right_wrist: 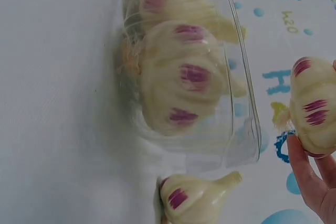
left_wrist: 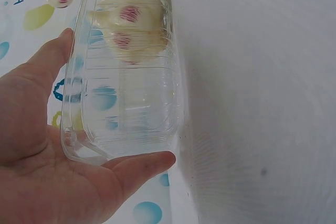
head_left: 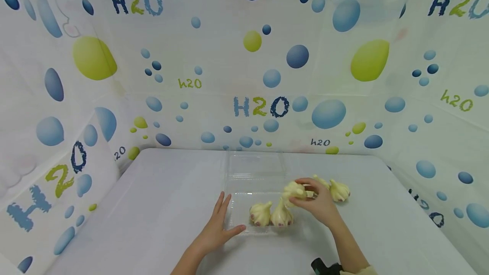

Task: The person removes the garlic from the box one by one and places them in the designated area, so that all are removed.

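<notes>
A clear plastic box [head_left: 240, 211] with its lid [head_left: 255, 165] folded back lies on the table. Inside stand two garlic bulbs, one at the left [head_left: 260, 214] and one at the right [head_left: 282, 216]; purple patches mark them in the right wrist view. My left hand [head_left: 218, 228] rests against the box's left end, fingers straight and thumb spread along the near side. With thumb and fingers, my right hand [head_left: 321, 203] grips another garlic bulb [head_left: 295, 191] above the box's right part. Its purple-marked side [right_wrist: 315, 106] shows in the right wrist view.
To the right of the box lie more bulbs, one plainly seen garlic bulb [head_left: 340, 191] and another [head_left: 321, 180] partly behind my right hand. A black object [head_left: 325, 267] sits by the right wrist. A patterned curtain [head_left: 214, 54] closes off the table's back and sides.
</notes>
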Available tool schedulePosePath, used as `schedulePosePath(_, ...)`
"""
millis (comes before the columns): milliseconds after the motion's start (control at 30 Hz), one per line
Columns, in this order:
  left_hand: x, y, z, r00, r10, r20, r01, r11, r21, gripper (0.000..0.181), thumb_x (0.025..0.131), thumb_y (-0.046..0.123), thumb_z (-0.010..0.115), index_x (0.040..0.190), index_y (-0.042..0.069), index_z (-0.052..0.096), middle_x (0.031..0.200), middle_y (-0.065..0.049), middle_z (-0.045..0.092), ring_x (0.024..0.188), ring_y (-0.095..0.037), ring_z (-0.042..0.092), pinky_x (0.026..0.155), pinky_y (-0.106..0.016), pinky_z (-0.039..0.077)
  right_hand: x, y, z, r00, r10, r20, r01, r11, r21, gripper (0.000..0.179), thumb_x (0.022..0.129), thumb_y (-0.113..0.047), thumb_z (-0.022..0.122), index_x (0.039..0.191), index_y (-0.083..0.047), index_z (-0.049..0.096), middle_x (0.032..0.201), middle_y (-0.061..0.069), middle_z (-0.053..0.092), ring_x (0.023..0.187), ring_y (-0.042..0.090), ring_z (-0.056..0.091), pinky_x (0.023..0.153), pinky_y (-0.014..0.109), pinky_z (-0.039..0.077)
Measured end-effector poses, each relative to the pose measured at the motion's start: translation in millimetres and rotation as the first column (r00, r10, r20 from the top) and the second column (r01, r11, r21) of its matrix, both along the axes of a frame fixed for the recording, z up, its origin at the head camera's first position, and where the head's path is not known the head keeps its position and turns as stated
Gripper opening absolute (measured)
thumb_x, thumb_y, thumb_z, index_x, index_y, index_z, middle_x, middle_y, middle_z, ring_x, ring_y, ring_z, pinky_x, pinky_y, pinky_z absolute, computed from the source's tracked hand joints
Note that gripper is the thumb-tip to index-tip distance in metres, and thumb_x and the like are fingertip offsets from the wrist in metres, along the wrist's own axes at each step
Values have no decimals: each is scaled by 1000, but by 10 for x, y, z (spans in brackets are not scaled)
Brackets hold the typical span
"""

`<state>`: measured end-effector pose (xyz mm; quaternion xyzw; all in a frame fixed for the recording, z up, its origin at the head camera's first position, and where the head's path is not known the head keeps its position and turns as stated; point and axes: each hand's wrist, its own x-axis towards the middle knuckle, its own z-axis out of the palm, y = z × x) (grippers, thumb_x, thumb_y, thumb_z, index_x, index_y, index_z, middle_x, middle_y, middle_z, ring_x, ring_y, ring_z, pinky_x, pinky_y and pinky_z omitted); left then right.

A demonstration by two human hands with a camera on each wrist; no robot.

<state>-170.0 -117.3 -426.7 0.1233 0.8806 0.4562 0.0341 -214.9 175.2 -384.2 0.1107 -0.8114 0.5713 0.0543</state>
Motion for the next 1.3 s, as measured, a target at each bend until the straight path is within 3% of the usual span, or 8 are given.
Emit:
schedulePosePath(367,-3,-4,-16,1000,1,-14,-1,1000,-2,92,80,34,70,145,3,14,150,-23,-2,133,-47,10,97,-64,24,33,165,-21,996,-92,-21,93,994,58,47,67,-16,82,110,-7,63,112,9,57,96,23,54,75,29,50)
schedulePosePath(633,5,-13,-25,1000,-1,-7,1,1000,2,93,80,36,70,146,3,14,150,-22,-3,133,-47,10,97,-64,23,54,290,-64,990,-138,-5,138,986,90,50,70,-19,80,114,-5,60,128,14,49,102,28,52,72,23,50)
schedulePosePath(867,9,-23,-14,1000,0,0,0,1000,-4,93,80,36,70,146,4,13,150,-22,-3,132,-47,10,97,-64,24,59,362,-97,986,-169,-6,169,977,127,49,71,-21,79,113,-3,60,121,16,54,101,30,53,90,48,42)
schedulePosePath(967,7,-28,-15,1000,0,-1,0,1000,-1,93,80,36,70,146,5,13,150,-22,-3,132,-47,10,97,-64,24,59,377,-107,984,-180,9,177,976,129,50,72,-21,79,114,-2,60,122,18,54,102,33,53,93,52,39)
schedulePosePath(1100,1,-31,-29,1000,-4,-5,4,1000,1,93,80,36,70,146,4,13,150,-22,-4,133,-47,9,97,-64,23,59,394,-131,979,-202,32,195,970,144,50,72,-22,79,114,-2,60,123,19,53,103,33,54,89,46,43)
schedulePosePath(1300,-2,-33,-40,1000,-8,-2,8,1000,5,93,80,36,70,146,5,13,150,-21,-4,133,-47,9,97,-64,23,62,410,-185,975,-208,81,193,967,163,50,72,-22,79,114,-2,59,121,18,54,103,33,53,69,26,48)
